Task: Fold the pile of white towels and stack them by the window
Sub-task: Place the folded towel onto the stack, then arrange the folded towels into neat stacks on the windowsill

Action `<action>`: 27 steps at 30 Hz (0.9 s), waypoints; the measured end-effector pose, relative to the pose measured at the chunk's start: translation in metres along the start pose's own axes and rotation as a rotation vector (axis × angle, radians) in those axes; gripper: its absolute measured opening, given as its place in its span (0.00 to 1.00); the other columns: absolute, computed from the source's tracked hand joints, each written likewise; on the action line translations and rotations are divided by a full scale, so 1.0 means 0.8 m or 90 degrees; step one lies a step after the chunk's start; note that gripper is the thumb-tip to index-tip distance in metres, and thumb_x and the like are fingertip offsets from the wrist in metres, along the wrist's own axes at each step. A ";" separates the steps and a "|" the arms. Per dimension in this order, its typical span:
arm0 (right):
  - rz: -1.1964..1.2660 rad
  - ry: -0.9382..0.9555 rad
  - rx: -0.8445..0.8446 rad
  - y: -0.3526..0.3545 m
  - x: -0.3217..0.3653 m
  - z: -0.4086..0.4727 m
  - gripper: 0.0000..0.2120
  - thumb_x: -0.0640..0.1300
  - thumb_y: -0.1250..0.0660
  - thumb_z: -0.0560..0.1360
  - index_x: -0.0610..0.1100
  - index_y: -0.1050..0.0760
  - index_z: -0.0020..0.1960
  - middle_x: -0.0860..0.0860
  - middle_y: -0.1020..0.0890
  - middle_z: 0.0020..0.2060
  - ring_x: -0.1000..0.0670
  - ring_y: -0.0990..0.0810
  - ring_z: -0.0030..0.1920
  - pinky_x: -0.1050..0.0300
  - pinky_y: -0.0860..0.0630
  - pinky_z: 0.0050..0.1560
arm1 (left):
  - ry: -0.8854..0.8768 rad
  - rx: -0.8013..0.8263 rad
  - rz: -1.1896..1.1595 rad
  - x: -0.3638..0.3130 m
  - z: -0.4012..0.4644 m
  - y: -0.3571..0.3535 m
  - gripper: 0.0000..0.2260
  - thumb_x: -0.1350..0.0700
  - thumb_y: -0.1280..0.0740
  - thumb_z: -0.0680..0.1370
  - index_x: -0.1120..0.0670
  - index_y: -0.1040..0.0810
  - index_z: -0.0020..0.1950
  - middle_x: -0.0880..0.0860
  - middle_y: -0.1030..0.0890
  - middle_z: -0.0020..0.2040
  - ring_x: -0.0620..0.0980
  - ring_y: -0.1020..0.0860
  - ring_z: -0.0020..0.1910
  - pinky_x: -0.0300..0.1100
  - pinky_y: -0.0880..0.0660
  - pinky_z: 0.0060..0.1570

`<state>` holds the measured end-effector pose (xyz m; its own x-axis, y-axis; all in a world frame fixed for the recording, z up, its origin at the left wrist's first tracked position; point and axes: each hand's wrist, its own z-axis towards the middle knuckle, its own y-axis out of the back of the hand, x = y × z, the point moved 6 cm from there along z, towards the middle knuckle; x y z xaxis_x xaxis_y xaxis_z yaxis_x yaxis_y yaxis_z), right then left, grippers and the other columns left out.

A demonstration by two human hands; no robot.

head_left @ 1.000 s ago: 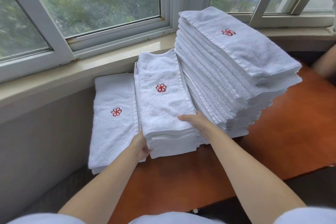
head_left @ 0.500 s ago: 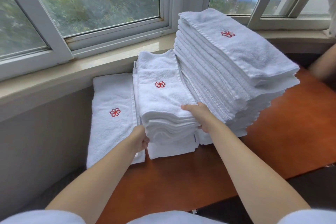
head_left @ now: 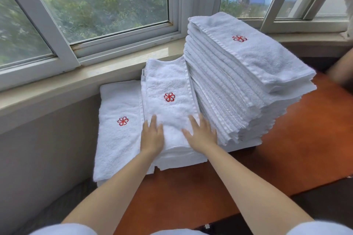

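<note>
Three stacks of folded white towels with red flower emblems stand on an orange-brown table (head_left: 298,154) under the window. The low left stack (head_left: 118,129) hangs over the table's left end. On top of the middle stack (head_left: 168,89), both my hands lie flat near its front edge: my left hand (head_left: 152,135) at the left corner, my right hand (head_left: 200,133) at the right, fingers straight and spread. The tall right stack (head_left: 248,74) leans slightly and touches the middle one.
A pale window sill (head_left: 57,91) and white window frames run behind the stacks. Another person's arm (head_left: 342,70) shows at the right edge beside the tall stack. Dark floor lies below the table at the left.
My hands let go of the middle stack's front edge, where they had lifted the upper towels, and now lie flat on top. The stack has settled down.
</note>
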<state>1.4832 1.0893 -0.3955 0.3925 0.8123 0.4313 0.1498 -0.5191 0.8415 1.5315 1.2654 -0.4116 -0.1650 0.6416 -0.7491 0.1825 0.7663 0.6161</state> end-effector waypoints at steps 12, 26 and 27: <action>-0.024 -0.070 -0.034 -0.003 -0.028 -0.011 0.33 0.63 0.50 0.81 0.54 0.60 0.79 0.42 0.42 0.76 0.41 0.38 0.74 0.43 0.36 0.69 | 0.058 0.069 -0.083 0.016 -0.015 -0.029 0.24 0.47 0.51 0.85 0.40 0.58 0.78 0.46 0.54 0.80 0.50 0.55 0.79 0.50 0.55 0.75; -0.031 0.156 -0.146 0.104 0.058 0.023 0.17 0.48 0.44 0.81 0.45 0.28 0.67 0.47 0.26 0.66 0.44 0.27 0.64 0.50 0.30 0.62 | -0.145 -0.043 0.258 -0.091 0.034 0.023 0.15 0.60 0.42 0.79 0.54 0.23 0.63 0.55 0.32 0.72 0.55 0.37 0.72 0.46 0.38 0.68; -0.002 0.169 -0.183 0.141 0.071 0.024 0.15 0.46 0.43 0.81 0.44 0.25 0.64 0.47 0.23 0.63 0.44 0.25 0.61 0.51 0.28 0.57 | -0.151 -0.020 0.202 -0.115 0.041 0.025 0.15 0.63 0.42 0.78 0.54 0.21 0.60 0.54 0.27 0.68 0.54 0.31 0.68 0.44 0.33 0.64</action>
<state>1.5397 1.0718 -0.2825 0.1379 0.8739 0.4661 -0.1252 -0.4514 0.8835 1.5821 1.2205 -0.3382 0.1246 0.8236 -0.5533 0.1586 0.5340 0.8305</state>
